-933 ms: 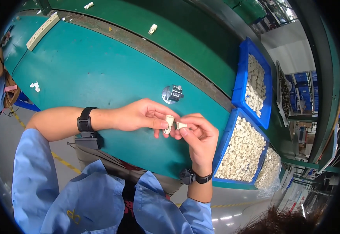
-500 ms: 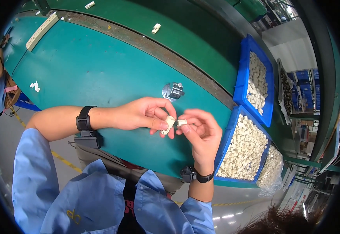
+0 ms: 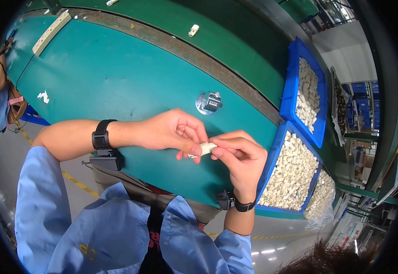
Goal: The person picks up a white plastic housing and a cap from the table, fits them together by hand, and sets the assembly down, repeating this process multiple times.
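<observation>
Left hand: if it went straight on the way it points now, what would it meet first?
Most likely the right hand, whose fingertips are at the right end of the cream part that the left hand holds. Exact depth is unclear from this view.

We see an evenly bright worktop (image 3: 116,82), shadow over the green strip (image 3: 226,32) at upper centre, glare on the floor (image 3: 276,245) at lower right, and fisheye-bent edges fading black.

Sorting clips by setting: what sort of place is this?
Probably a factory workstation: blue bins heaped with many small cream parts, a tally counter on the worktable, and a yellow floor line.
</observation>
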Demonstrator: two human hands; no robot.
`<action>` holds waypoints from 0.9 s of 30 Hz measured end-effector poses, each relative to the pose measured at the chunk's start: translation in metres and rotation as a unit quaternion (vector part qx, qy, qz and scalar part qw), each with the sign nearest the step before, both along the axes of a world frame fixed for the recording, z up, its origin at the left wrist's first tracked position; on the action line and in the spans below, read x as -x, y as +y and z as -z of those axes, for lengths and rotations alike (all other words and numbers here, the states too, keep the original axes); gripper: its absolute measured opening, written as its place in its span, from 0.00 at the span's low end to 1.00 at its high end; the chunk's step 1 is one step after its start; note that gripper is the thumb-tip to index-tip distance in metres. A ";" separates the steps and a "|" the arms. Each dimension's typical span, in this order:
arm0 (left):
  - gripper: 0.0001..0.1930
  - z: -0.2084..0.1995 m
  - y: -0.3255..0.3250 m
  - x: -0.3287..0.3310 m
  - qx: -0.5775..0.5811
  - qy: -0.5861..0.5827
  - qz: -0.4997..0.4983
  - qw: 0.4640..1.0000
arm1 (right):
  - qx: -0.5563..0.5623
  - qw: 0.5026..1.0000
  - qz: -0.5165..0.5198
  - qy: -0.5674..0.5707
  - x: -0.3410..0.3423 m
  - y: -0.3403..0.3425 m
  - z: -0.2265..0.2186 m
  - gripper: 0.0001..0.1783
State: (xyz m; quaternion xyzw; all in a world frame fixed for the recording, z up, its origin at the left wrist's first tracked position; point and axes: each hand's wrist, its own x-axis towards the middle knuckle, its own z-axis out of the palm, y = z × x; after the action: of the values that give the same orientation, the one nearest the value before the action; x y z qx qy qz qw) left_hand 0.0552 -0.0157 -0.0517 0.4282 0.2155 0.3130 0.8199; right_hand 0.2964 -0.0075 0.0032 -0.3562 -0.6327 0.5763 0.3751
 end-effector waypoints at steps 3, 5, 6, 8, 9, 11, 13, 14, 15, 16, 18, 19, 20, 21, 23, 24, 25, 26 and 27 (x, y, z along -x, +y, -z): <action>0.10 -0.002 0.000 0.000 -0.005 0.009 -0.009 1.000 | 0.001 1.000 0.000 -0.017 -0.001 0.001 -0.001 0.12; 0.10 -0.002 0.000 0.001 -0.013 0.019 -0.017 1.000 | -0.006 0.999 -0.002 -0.032 -0.001 0.003 0.000 0.11; 0.10 -0.002 0.000 0.001 -0.013 0.019 -0.018 1.000 | -0.006 0.999 -0.003 -0.032 0.000 0.003 0.000 0.11; 0.10 0.001 0.000 0.001 -0.026 0.029 -0.021 0.999 | -0.001 0.999 0.003 -0.041 0.001 0.003 0.001 0.11; 0.09 0.002 0.001 0.001 -0.033 0.033 -0.023 0.999 | 0.001 0.999 0.006 -0.046 0.002 0.003 0.001 0.11; 0.09 0.000 0.000 0.001 -0.036 0.035 -0.028 0.998 | 0.004 0.999 0.009 -0.043 0.003 0.001 0.001 0.11; 0.09 -0.003 0.000 0.000 -0.045 0.039 -0.037 0.998 | 0.007 0.999 0.017 -0.038 0.003 0.001 0.001 0.12; 0.09 -0.004 -0.001 0.000 -0.046 0.038 -0.037 0.998 | 0.006 0.999 0.017 -0.038 0.002 0.001 0.000 0.12; 0.10 -0.006 0.001 0.000 -0.047 0.039 -0.037 0.997 | -0.003 0.999 0.012 -0.046 0.001 0.002 -0.002 0.12; 0.10 -0.008 0.003 -0.001 -0.049 0.039 -0.038 0.997 | -0.013 0.998 0.008 -0.054 0.000 0.003 -0.004 0.13; 0.10 -0.011 0.006 -0.003 -0.056 0.038 -0.035 0.997 | -0.026 0.998 0.007 -0.063 -0.002 0.005 -0.006 0.13; 0.10 -0.011 0.006 -0.004 -0.055 0.039 -0.031 0.997 | -0.059 0.996 -0.002 -0.067 -0.003 0.006 -0.004 0.14; 0.09 -0.010 0.006 -0.005 -0.053 0.041 -0.029 0.997 | -0.091 0.993 -0.013 -0.071 -0.002 0.007 -0.001 0.14; 0.08 -0.010 0.006 -0.006 -0.052 0.043 -0.026 0.997 | -0.123 0.989 -0.023 -0.075 -0.002 0.006 -0.001 0.15; 0.09 -0.009 0.004 -0.007 -0.043 0.040 -0.027 0.998 | -0.087 0.993 -0.020 -0.080 0.002 0.002 -0.008 0.15; 0.10 -0.007 0.001 -0.007 -0.028 0.040 -0.030 0.998 | -0.045 0.995 -0.020 -0.082 0.004 -0.002 -0.011 0.16; 0.11 -0.010 0.000 -0.005 -0.014 0.040 -0.034 0.999 | -0.004 0.996 -0.021 -0.082 0.003 -0.002 -0.018 0.16; 0.11 -0.014 -0.001 -0.002 -0.021 0.037 -0.028 0.999 | -0.011 0.996 -0.015 -0.085 -0.001 -0.001 -0.023 0.16; 0.11 -0.025 0.000 0.001 -0.031 0.061 -0.035 0.997 | -0.015 0.995 -0.013 -0.094 -0.007 0.001 -0.033 0.17</action>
State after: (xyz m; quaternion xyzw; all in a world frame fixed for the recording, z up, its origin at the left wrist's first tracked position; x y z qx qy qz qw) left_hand 0.0544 -0.0154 -0.0269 0.4642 0.2703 0.3210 0.7800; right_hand 0.3038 -0.0068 0.0365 -0.3944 -0.6784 0.5357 0.3118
